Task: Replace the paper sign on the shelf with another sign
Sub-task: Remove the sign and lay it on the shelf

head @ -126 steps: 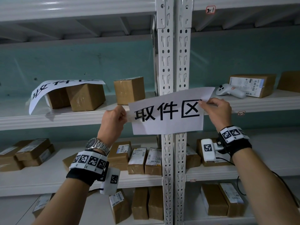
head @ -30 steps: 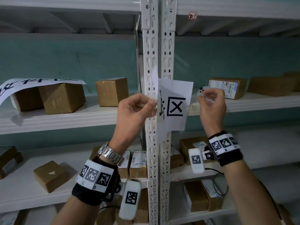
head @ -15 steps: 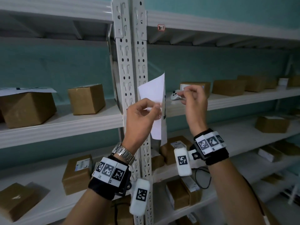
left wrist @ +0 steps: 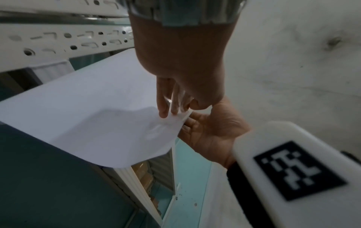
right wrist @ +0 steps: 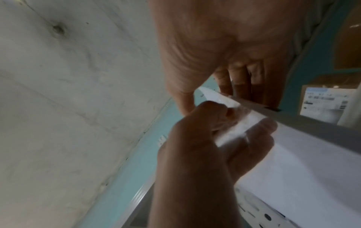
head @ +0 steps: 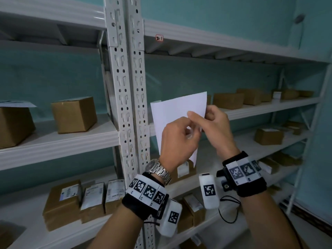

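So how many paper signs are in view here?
2. One held sign, pinched by the left hand and right hand; another sign lies atop a box at the left edge, mostly cropped.

This was a parcel storeroom or pickup depot. White metal shelves (head: 59,139) on perforated uprights (head: 125,97) ran along a teal wall (head: 224,76), with several levels stacked one above another. Brown cardboard boxes (head: 74,115) sat spaced along the shelves, and those on the lower left level (head: 62,202) carried printed shipping labels. A small handwritten tag (head: 159,38) marked the upper shelf edge.
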